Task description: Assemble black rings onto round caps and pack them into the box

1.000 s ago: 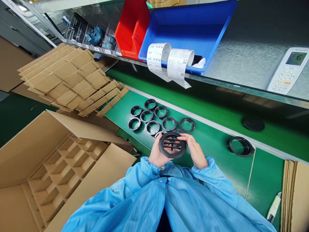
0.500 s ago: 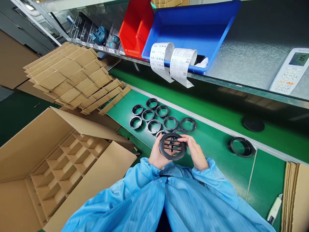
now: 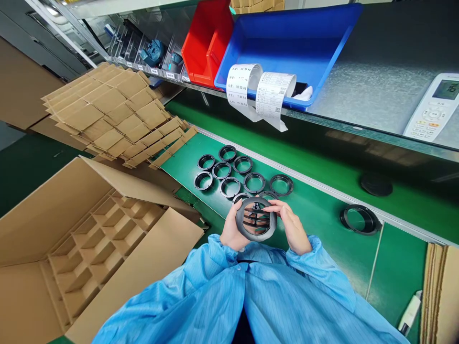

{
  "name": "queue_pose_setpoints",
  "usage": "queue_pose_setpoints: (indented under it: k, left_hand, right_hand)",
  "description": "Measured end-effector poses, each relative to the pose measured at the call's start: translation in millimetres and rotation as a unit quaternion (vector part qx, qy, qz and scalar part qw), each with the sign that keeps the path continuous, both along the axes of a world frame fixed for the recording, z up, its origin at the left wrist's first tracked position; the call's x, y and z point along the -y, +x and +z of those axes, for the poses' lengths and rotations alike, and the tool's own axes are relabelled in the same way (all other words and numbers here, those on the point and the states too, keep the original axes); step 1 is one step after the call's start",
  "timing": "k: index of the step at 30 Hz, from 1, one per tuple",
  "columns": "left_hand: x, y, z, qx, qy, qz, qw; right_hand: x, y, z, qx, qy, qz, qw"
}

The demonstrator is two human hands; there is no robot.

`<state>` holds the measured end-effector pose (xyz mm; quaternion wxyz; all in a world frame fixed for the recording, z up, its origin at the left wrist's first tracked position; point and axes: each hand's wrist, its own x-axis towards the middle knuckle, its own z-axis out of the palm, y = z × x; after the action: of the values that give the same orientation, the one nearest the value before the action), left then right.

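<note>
A round black air vent, a ring with slats across its opening, is held up in front of my chest. My left hand is closed around its left side, with some fingers hidden behind it. From the right, my right hand has its fingers on the vent's upper right rim and reaching over the slats. Just beyond the hands, several black rings lie grouped on the green table; the nearest ones are partly covered by the vent and hands.
An open carton with cardboard dividers stands at left, below stacked dividers. Another black ring, a dark disc and a utility knife lie right. Overhead, the shelf holds a red bin, blue bin and label rolls.
The slats in the vent have tilted, and the vent's face has turned slightly. Both hands stay at about the same spot on it. The whole view has shifted a little.
</note>
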<state>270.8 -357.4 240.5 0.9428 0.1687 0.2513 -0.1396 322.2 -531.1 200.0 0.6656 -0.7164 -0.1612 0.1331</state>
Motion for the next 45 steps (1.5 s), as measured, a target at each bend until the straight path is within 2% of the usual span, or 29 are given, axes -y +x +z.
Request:
queue_pose_setpoints:
  k: [4,7,10,12,14,17,19,22,24,26,28,29,32,36,39,42,45]
  left_hand:
    - [-3,3,-4.5,-0.025,0.006,-0.013,1.000]
    - [-6,6,-12.9,-0.063,0.011,0.001,0.998]
    - [-7,8,-23.3,-0.116,0.015,0.007,0.993]
    - [-5,10,-30.1,-0.154,0.031,-0.014,0.988]
    - [-1,13,-36.2,-0.173,0.048,-0.040,0.983]
    - [6,20,-43.9,-0.162,0.065,-0.039,0.984]
    - [9,25,-48.5,-0.166,0.066,-0.028,0.984]
    - [5,31,-55.1,-0.175,0.053,-0.031,0.983]
    - [-3,35,-59.6,-0.176,0.049,-0.052,0.982]
    - [-13,38,-64.4,-0.192,0.072,-0.074,0.976]
    - [-23,40,-70.1,-0.206,0.102,-0.082,0.970]
    - [-28,41,-73.3,-0.210,0.111,-0.081,0.968]
    - [-40,37,-83.2,-0.216,0.104,-0.072,0.968]
    - [-53,29,-95.0,-0.250,0.102,-0.044,0.962]
    - [-61,26,-102.2,-0.270,0.099,-0.041,0.957]
    - [-65,31,-105.6,-0.279,0.116,-0.052,0.952]
    - [-61,44,-100.8,-0.285,0.140,-0.078,0.945]
  right_hand:
    - [-1,-6,-3.3,0.112,-0.083,0.023,0.990]
    - [-3,-15,-9.6,0.241,-0.172,0.076,0.952]
    - [-3,-23,-20.5,0.311,-0.232,0.144,0.910]
    - [-3,-22,-28.5,0.310,-0.251,0.170,0.901]
    - [-4,-16,-35.2,0.271,-0.259,0.174,0.911]
    - [-10,-1,-41.2,0.182,-0.276,0.203,0.922]
    - [-15,9,-43.9,0.144,-0.291,0.248,0.913]
    - [-19,28,-51.0,0.140,-0.288,0.298,0.899]
    - [-20,50,-60.2,0.159,-0.296,0.260,0.905]
    - [-19,80,-73.6,0.169,-0.360,0.130,0.908]
    - [-18,113,-90.0,0.160,-0.449,-0.010,0.879]
    - [-17,127,-99.0,0.155,-0.487,-0.050,0.858]
    - [-16,155,-126.1,0.168,-0.548,-0.056,0.818]
    - [-14,166,-150.8,0.173,-0.586,-0.058,0.789]
    - [-11,175,-152.3,0.182,-0.589,-0.090,0.783]
    - [-15,181,-148.7,0.244,-0.554,-0.135,0.785]
    - [-26,180,-155.5,0.258,-0.531,-0.129,0.797]
